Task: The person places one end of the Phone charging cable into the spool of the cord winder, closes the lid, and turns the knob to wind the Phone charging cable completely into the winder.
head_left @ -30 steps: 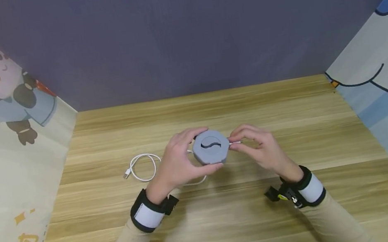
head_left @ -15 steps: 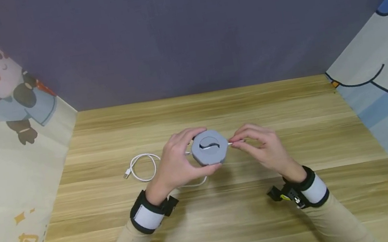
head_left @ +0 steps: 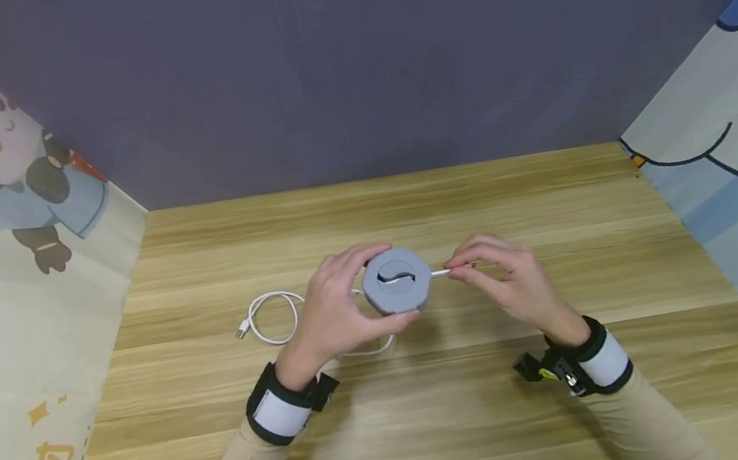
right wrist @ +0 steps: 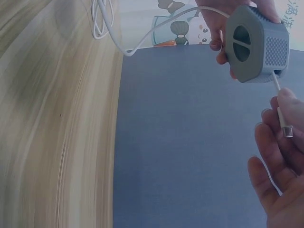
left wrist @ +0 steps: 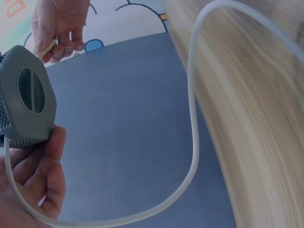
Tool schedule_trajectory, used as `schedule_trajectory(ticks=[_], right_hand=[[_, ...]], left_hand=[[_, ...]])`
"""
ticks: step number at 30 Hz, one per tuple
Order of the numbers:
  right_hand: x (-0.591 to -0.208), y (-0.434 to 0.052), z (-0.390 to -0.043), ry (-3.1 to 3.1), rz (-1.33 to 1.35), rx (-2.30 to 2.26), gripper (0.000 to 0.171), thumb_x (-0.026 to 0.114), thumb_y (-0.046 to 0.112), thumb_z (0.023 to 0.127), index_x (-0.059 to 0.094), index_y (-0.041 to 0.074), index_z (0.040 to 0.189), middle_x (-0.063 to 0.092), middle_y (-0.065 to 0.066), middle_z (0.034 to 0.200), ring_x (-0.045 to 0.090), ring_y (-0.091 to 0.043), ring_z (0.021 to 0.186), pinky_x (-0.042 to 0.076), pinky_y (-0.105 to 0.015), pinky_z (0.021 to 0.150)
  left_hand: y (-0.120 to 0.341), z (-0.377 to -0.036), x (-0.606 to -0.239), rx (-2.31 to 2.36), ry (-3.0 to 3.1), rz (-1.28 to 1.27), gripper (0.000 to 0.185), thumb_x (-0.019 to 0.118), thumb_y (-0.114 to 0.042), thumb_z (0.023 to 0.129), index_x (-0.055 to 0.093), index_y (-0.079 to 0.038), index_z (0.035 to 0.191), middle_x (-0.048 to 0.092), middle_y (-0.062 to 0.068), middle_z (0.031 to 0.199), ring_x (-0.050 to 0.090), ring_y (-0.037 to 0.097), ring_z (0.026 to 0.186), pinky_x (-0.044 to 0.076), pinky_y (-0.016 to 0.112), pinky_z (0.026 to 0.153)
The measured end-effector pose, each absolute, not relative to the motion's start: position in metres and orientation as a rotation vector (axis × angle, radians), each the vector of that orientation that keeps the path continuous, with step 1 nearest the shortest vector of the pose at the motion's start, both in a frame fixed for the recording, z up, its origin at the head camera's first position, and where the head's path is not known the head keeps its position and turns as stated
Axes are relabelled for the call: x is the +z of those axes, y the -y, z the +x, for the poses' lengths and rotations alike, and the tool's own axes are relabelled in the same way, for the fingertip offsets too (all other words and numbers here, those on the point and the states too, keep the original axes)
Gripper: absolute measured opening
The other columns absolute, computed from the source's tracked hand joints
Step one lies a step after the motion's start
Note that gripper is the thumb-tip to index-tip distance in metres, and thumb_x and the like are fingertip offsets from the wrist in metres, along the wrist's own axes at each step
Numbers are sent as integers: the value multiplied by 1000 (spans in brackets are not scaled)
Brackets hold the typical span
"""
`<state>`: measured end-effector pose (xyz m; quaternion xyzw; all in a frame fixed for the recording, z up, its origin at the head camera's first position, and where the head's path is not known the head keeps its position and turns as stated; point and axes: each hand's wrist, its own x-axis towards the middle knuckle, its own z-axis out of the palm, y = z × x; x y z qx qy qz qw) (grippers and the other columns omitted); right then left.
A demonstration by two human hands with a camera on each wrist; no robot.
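My left hand (head_left: 335,302) grips a grey polygonal cable winder (head_left: 389,303) above the table, thumb on the near edge and fingers on the far edge. An S-shaped slot in its top face shows white cable inside. From its right side a white charging cable (head_left: 441,272) runs out to my right hand (head_left: 506,277), where thumb and fingertips pinch its end. In the right wrist view the metal plug (right wrist: 287,131) sticks out past the thumb. On the left side of the winder (left wrist: 29,95), more white cable (left wrist: 194,114) leaves and hangs in a loop.
The cable's other end lies coiled on the wooden table (head_left: 441,426), with a USB plug (head_left: 243,328) at the left. A dark blue-grey panel (head_left: 359,64) stands behind the table. Printed cloths flank both sides.
My right hand has moved to the right, away from the winder, and a longer stretch of cable shows between them. The winder and left hand have shifted slightly left.
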<state>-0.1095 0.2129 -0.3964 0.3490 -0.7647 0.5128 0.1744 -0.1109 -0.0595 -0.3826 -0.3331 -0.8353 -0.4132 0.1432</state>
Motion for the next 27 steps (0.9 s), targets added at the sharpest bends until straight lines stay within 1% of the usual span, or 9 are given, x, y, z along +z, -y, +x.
schedule_trajectory(ticks=[6, 11, 16, 23, 27], right_hand=[[-399, -218, -111, 2157, 972, 1420, 8, 76, -4, 88, 76, -2, 95, 74, -11, 93, 68, -11, 90, 54, -18, 85], [-400, -230, -110, 2190, 868, 1425, 22, 74, -17, 81, 76, -1, 96, 73, -12, 92, 67, -7, 92, 53, -17, 87], [-402, -242, -109, 2233, 805, 1399, 29, 72, -23, 79, 76, -1, 97, 73, -12, 92, 66, -5, 92, 52, -16, 85], [-407, -247, -111, 2249, 787, 1369, 24, 74, -17, 83, 77, 2, 97, 73, -8, 93, 66, -6, 93, 52, -16, 86], [-409, -250, -112, 2243, 776, 1377, 26, 71, -22, 81, 76, -1, 96, 73, -12, 93, 66, -6, 94, 52, -17, 88]], left_hand=[[63, -112, -384, -1195, 2414, -946, 85, 95, -43, 63, 63, -6, 134, 71, 9, 127, 68, 23, 114, 51, 46, 98], [71, -112, -384, -1228, 2420, -899, 84, 95, -40, 64, 63, -7, 134, 72, 9, 125, 67, 23, 113, 51, 48, 98], [78, -111, -383, -1251, 2411, -878, 82, 93, -38, 65, 63, -6, 134, 72, 9, 125, 67, 23, 113, 50, 48, 97], [79, -111, -383, -1260, 2416, -878, 82, 93, -39, 66, 63, -5, 134, 71, 9, 126, 67, 24, 114, 50, 49, 97], [79, -111, -383, -1264, 2428, -868, 82, 93, -39, 65, 63, -5, 134, 71, 9, 127, 66, 24, 116, 48, 51, 100]])
